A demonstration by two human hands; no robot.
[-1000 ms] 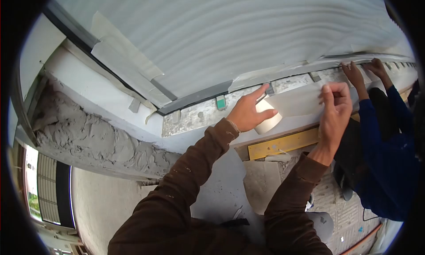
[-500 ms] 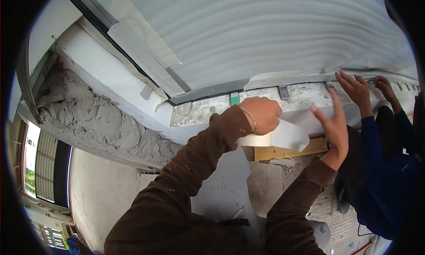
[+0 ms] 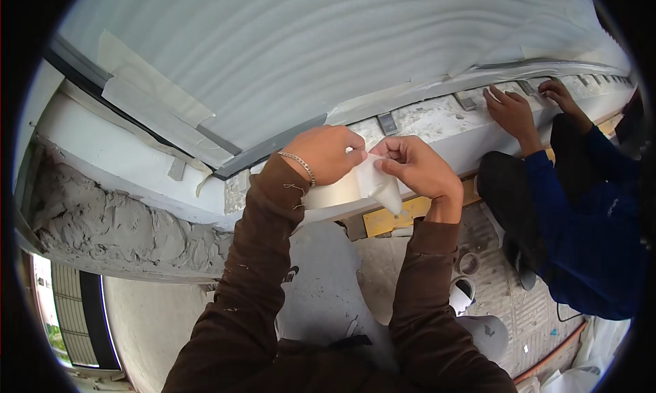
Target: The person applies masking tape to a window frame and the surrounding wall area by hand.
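Observation:
My left hand (image 3: 324, 155), with a chain bracelet at the wrist, is closed on a wide cream roll of masking tape (image 3: 333, 194) that hangs below its fingers. A loose, pale strip of tape (image 3: 379, 185) runs from the roll and folds down to a point. My right hand (image 3: 420, 169) pinches the strip's upper edge between thumb and fingers, close to the left fingertips. Just beyond my hands is the rough sill (image 3: 437, 120), below a film-covered panel (image 3: 301, 45) with taped edges. A grey spacer block (image 3: 387, 124) sits on the sill.
On the right, a co-worker in a blue sleeve (image 3: 567, 195) has both hands at the sill, one hand (image 3: 512, 116) nearest me. Wet grey mortar (image 3: 130, 215) covers the ledge at left. A yellow level-like bar (image 3: 389, 219) and a cup (image 3: 462, 294) are below.
My right hand has come in from the right, from spread fingers to a pinch on the tape strip beside my left hand. The view has shifted, and the co-worker's hands remain at the sill.

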